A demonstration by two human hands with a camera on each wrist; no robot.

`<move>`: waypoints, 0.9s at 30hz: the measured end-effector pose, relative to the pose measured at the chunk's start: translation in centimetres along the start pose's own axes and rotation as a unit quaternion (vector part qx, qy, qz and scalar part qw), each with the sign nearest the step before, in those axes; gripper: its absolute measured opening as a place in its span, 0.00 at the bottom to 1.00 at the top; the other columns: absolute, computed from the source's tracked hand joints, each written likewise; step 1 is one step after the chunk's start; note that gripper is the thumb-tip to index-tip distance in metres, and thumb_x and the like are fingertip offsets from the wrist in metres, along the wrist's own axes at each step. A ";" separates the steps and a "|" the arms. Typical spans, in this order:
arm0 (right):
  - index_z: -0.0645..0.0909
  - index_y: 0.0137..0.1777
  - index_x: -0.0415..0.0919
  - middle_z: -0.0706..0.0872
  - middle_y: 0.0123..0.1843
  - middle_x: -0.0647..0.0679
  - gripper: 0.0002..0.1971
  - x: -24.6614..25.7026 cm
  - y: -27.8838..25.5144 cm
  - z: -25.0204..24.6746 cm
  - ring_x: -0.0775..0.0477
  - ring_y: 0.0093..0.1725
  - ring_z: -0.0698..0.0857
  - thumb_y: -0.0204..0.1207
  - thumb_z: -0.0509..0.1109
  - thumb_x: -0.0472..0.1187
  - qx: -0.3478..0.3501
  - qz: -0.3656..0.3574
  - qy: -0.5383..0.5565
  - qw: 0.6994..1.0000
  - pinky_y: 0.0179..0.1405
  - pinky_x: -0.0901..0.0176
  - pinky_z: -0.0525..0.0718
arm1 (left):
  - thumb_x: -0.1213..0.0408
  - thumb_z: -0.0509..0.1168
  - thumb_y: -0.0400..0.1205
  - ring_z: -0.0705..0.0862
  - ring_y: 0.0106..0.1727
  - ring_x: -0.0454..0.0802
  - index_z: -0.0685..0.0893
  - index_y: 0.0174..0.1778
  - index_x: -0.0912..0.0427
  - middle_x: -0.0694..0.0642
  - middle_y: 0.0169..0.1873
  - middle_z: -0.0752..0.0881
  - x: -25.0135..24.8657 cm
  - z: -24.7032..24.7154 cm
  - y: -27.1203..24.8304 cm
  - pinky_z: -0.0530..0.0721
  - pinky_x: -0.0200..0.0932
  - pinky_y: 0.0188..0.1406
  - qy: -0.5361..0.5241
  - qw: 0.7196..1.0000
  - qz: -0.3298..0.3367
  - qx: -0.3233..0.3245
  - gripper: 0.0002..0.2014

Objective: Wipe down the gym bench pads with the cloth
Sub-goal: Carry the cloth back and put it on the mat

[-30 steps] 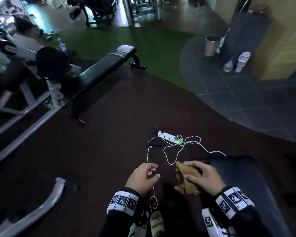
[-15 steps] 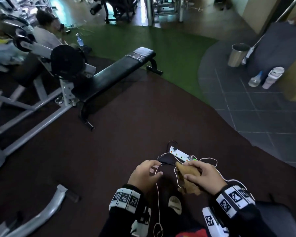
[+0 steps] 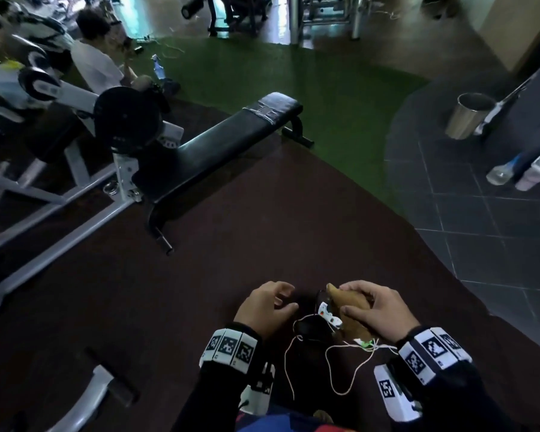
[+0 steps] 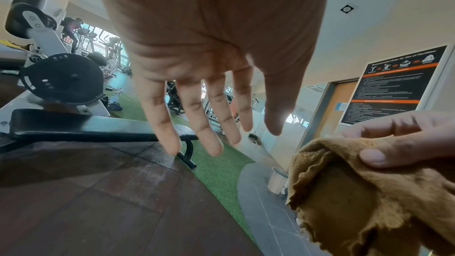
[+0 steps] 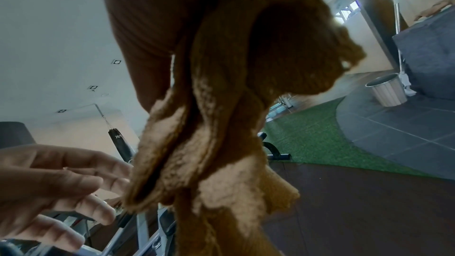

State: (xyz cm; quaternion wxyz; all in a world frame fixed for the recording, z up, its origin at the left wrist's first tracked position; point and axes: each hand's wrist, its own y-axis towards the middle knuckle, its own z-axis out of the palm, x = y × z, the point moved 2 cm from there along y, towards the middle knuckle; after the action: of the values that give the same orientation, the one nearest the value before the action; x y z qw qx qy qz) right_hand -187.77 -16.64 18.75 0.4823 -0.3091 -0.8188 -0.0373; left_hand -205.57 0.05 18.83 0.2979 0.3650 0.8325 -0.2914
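The cloth (image 3: 349, 313) is a tan, terry-like rag bunched in the right hand (image 3: 378, 310), held low in front of the body above the dark rubber floor (image 3: 262, 244), well apart from the gym bench pad (image 3: 219, 145) that it is meant to wipe. In the right wrist view its loose folds hang down from the palm, with frayed, wavy edges. It looks light, soft and limp, so it should crumple to any shape and will not slip from a firm hold; my judgement is that it handles best gathered into a flat wad under the palm, so the fingers press a broad face of it onto the pad instead of trailing loose ends.

The right hand grasps the cloth with the thumb (image 4: 374, 157) on top of a fold and the fingers wrapped round the bundle. The left hand (image 3: 265, 307) is just beside it, holding nothing; the left wrist view shows its fingers (image 4: 211, 124) long and spread, pointing forward and down. In the head view it seems slightly curled, close to the cloth's edge but apart from it.

Below the hands, a white power strip (image 3: 329, 316) and thin white cables (image 3: 340, 369) lie on the floor. The black pad stretches away ahead and left, joined to a white machine frame (image 3: 60, 213). A metal bin (image 3: 466, 115) stands on the grey tiles at right
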 end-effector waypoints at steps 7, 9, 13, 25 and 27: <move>0.83 0.43 0.66 0.88 0.43 0.68 0.18 3.0 13.2 -0.1 0.71 0.45 0.83 0.63 0.82 0.40 -0.039 0.012 0.020 0.999 0.42 0.82 0.76 | 0.55 0.70 0.79 0.84 0.52 0.40 0.82 0.62 0.49 0.44 0.56 0.84 1.8 -7.2 13.4 0.83 0.45 0.57 0.024 0.999 0.019 0.029 0.16; 0.84 0.44 0.65 0.89 0.44 0.67 0.18 4.2 16.8 -0.1 0.71 0.44 0.83 0.63 0.82 0.39 -0.053 0.025 0.030 0.998 0.42 0.82 0.76 | 0.55 0.69 0.79 0.84 0.52 0.39 0.82 0.62 0.48 0.43 0.56 0.83 2.4 -9.6 17.1 0.83 0.44 0.57 0.041 0.998 0.028 0.035 0.16; 0.85 0.47 0.59 0.89 0.47 0.62 0.17 6.2 23.1 -0.6 0.68 0.45 0.85 0.63 0.82 0.38 -0.081 0.042 0.051 0.995 0.45 0.79 0.78 | 0.54 0.69 0.79 0.84 0.51 0.37 0.82 0.62 0.46 0.42 0.55 0.83 2.7 -13.7 24.2 0.83 0.43 0.56 0.051 0.995 0.053 0.060 0.16; 0.85 0.46 0.58 0.90 0.43 0.60 0.17 4.4 36.7 -9.3 0.69 0.42 0.85 0.63 0.82 0.37 -0.139 0.107 0.056 0.983 0.42 0.79 0.78 | 0.55 0.69 0.79 0.83 0.52 0.41 0.82 0.63 0.47 0.41 0.53 0.81 -3.9 -14.9 44.3 0.81 0.46 0.60 0.051 0.984 0.097 0.141 0.16; 0.86 0.47 0.56 0.90 0.43 0.59 0.17 3.1 39.6 -12.1 0.71 0.41 0.84 0.63 0.82 0.36 -0.143 0.113 0.054 0.982 0.40 0.82 0.76 | 0.55 0.69 0.79 0.83 0.52 0.42 0.82 0.63 0.47 0.42 0.54 0.81 -5.8 -14.1 48.6 0.82 0.46 0.60 0.056 0.981 0.104 0.151 0.16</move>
State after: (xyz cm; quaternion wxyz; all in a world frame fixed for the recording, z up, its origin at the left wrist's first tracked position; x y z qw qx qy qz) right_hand -158.13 12.38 18.31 0.4779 -0.4632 -0.7374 -0.1155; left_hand -168.39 34.86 19.14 0.2204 0.5060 0.7519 -0.3606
